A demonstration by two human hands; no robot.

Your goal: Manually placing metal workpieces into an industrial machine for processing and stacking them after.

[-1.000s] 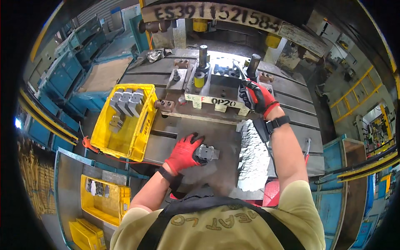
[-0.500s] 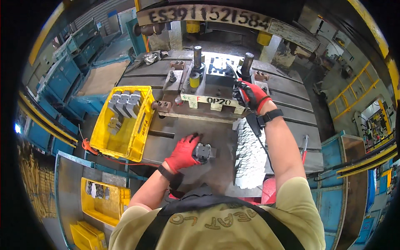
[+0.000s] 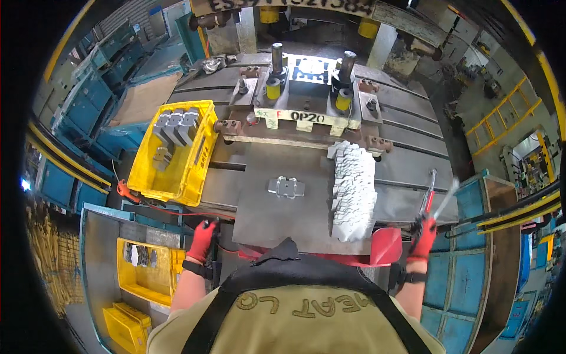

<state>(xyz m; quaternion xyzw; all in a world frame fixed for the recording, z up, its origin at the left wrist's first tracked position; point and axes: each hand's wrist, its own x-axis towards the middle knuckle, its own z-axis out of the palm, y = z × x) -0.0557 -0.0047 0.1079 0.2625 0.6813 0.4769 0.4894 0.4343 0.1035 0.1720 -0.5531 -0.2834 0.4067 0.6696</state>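
Note:
My left hand (image 3: 202, 241), in a red glove with dark fingertips, is empty beyond the table's front left edge, fingers a little apart. A flat grey metal part (image 3: 287, 187) lies on the bare steel plate (image 3: 265, 219), touched by neither hand. At the front right, my right hand (image 3: 422, 239), also red-gloved, is closed around a thin pale tool (image 3: 450, 196), smeared by motion. Right beside its fingers lies a red-handled tool (image 3: 430, 202). In the middle at the back, the die (image 3: 308, 106) holds a bright metal piece between two dark posts.
Overlapping silvery parts (image 3: 354, 192) lie in a long row on the plate's right. A yellow crate (image 3: 159, 187) with several grey parts stands at left. Behind the die, the press's upper beam (image 3: 283, 7) spans the top. A red cable (image 3: 177, 212) runs along the front left.
My left hand has let go of the grey part and pulled back to the left. My right hand has left the die for the table's front right. The view has shifted too.

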